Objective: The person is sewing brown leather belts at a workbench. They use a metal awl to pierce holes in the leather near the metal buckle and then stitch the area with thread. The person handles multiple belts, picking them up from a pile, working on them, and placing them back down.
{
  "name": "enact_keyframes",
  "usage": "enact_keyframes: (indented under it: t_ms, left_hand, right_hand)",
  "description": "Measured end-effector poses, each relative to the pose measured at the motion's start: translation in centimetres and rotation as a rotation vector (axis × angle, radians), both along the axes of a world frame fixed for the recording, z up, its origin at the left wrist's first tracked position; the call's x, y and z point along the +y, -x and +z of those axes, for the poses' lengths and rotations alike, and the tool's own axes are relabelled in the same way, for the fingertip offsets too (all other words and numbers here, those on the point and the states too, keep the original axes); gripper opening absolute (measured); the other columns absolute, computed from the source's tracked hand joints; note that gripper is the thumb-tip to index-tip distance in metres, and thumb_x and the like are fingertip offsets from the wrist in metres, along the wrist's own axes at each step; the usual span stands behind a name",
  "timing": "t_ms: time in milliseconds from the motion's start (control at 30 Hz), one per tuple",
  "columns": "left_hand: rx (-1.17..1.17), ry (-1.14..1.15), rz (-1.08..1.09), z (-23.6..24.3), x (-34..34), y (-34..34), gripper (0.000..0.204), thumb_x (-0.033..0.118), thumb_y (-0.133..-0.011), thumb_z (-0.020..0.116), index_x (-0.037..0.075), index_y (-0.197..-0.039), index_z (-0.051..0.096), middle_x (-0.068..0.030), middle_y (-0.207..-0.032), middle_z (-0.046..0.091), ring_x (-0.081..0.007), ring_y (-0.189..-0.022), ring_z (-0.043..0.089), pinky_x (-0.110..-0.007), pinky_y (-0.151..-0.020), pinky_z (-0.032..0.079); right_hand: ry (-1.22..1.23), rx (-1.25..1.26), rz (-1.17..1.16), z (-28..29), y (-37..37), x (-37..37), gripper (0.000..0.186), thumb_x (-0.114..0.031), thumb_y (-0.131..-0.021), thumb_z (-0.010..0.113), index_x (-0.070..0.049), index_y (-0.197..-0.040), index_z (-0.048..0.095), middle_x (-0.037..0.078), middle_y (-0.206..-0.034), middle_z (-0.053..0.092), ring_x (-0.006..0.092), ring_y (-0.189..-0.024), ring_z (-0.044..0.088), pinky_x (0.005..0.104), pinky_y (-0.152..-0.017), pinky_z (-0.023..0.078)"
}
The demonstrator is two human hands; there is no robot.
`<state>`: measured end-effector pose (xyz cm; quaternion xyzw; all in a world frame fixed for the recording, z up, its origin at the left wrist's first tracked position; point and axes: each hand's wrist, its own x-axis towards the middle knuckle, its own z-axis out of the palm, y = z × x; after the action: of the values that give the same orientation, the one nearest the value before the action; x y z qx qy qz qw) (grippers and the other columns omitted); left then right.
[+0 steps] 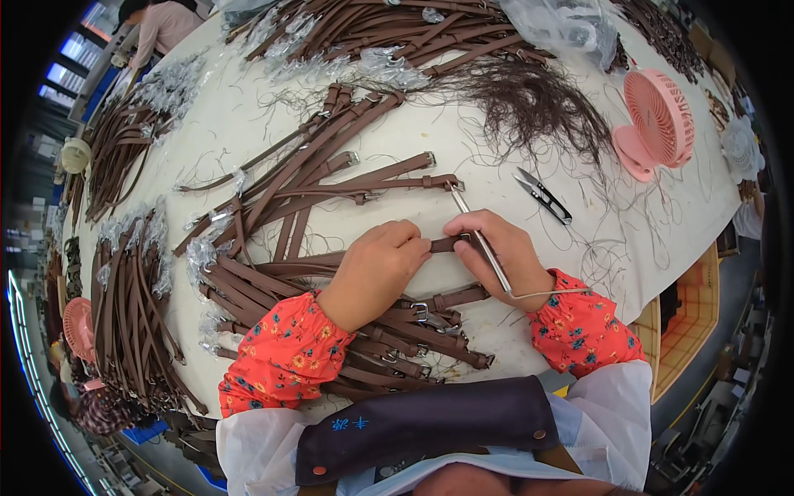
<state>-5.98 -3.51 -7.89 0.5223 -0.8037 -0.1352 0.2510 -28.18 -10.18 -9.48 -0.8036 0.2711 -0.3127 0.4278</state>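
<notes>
A brown leather belt [444,245] runs between my two hands. My left hand [372,273] is closed on the strap. Close by, my right hand [506,252] is wrapped round a slim, pen-shaped silver tool [490,255], whose thin cord trails from its lower end. The tool's tip points away from me, near the buckle end of another belt [389,188] on the table. My right thumb and fingers also touch the end of the held belt. More brown belts [380,351] lie piled under and around my left forearm, several with metal buckles.
Black thread snips [543,197] lie right of my hands. Beyond them are a tangle of dark thread [538,103] and a pink fan [656,120]. Bundled belts [136,306] with clear plastic wrap lie left, more at the back. Another person [165,33] is at the far left.
</notes>
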Motion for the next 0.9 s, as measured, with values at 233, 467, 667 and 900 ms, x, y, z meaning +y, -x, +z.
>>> enact_keyframes:
  t_ms: [233, 467, 667, 900]
  left_hand:
    - [0.017, 0.043, 0.017, -0.1, -0.1, 0.7, 0.011, 0.001, -0.083, 0.071, 0.002, -0.088, 0.060, -0.0111, -0.092, 0.063, -0.0323, -0.084, 0.062, -0.041, -0.075, 0.052]
    - [0.149, -0.129, 0.047, -0.2, -0.5, 0.0, 0.011, 0.000, -0.086, 0.067, 0.001, -0.092, 0.058, -0.0134, -0.090, 0.061, -0.0336, -0.081, 0.061, -0.040, -0.072, 0.049]
    - [0.162, -0.122, 0.041, -0.3, -0.6, -0.1, 0.011, 0.001, -0.087, 0.067, 0.002, -0.093, 0.058, -0.0128, -0.088, 0.060, -0.0330, -0.079, 0.060, -0.041, -0.071, 0.049]
    - [0.161, -0.131, 0.048, -0.2, -0.6, 0.0, 0.010, 0.002, -0.088, 0.066, 0.002, -0.093, 0.058, -0.0125, -0.087, 0.059, -0.0325, -0.078, 0.060, -0.041, -0.070, 0.048]
  right_hand:
    - [-0.301, -0.211, -0.104, 0.8, -0.3, 0.5, 0.022, -0.016, -0.106, 0.052, -0.002, -0.122, 0.056, 0.010, -0.099, 0.070, 0.0173, -0.092, 0.068, 0.0321, -0.083, 0.055]
    - [-0.641, -0.268, 0.063, 0.5, 0.8, 0.1, 0.024, -0.022, -0.108, 0.049, 0.000, -0.113, 0.058, 0.003, -0.074, 0.063, 0.0094, -0.066, 0.061, 0.0251, -0.065, 0.050]
    - [-0.662, -0.138, 0.090, 0.7, 0.6, 0.1, 0.023, -0.021, -0.109, 0.047, -0.001, -0.110, 0.059, 0.004, -0.070, 0.062, 0.0095, -0.062, 0.059, 0.0251, -0.062, 0.047]
    - [-0.661, -0.175, 0.090, 0.1, 0.5, 0.1, 0.024, -0.023, -0.107, 0.052, -0.001, -0.109, 0.061, 0.002, -0.073, 0.062, 0.0075, -0.061, 0.060, 0.0223, -0.056, 0.049]
